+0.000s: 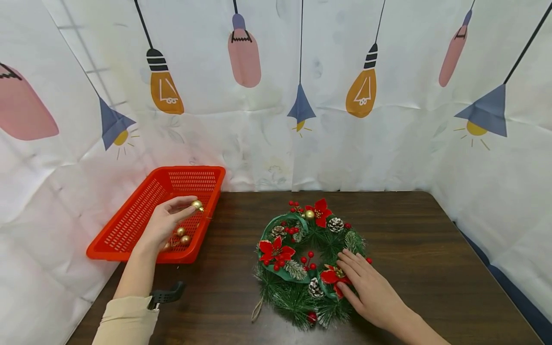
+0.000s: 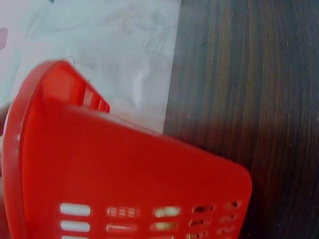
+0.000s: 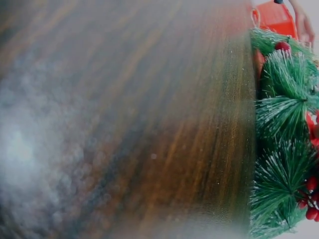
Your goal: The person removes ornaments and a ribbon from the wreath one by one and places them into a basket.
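Red basket (image 1: 189,169) below, pinches a gold bauble (image 1: 197,204) in left hand (image 1: 166,218), frame left, likely for its smallness; rests right hand (image 1: 372,287), fingers outstretched, on the wreath (image 1: 293,301), lower centre, likely to steady it.

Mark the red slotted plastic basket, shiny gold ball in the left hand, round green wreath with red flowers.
Red slotted plastic basket (image 1: 193,180), head view: far wall.
Held shiny gold ball (image 1: 197,204), head view: middle of its surface.
Round green needle wreath (image 1: 290,299), head view: needles on its near side.
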### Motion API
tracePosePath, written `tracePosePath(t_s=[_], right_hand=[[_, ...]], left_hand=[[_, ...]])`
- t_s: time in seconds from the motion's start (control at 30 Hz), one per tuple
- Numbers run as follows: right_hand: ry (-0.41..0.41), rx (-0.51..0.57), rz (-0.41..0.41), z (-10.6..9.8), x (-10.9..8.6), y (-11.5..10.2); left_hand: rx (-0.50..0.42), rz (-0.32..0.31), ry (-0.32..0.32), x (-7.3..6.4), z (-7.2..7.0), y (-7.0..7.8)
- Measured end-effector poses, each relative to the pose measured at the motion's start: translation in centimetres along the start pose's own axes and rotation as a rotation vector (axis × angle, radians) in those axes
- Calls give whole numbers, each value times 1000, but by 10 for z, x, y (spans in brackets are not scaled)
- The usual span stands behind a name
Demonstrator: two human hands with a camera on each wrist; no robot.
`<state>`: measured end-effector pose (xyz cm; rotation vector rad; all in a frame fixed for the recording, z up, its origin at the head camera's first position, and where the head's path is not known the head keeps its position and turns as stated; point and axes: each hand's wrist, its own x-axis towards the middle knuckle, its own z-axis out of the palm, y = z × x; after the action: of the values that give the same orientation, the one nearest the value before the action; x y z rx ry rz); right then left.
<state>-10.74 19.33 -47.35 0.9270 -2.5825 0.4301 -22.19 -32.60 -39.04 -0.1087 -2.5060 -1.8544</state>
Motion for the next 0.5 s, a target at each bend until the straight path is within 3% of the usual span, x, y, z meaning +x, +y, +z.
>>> tracePosePath(t_s=[0.27, 0.5], right_hand=[[-4, -1, 1, 1, 0, 1], [-7, 1, 6, 1, 0, 0]], left_hand=[[-91, -25, 29, -4, -16, -7], [14, -67, 84, -8, -26, -10]])
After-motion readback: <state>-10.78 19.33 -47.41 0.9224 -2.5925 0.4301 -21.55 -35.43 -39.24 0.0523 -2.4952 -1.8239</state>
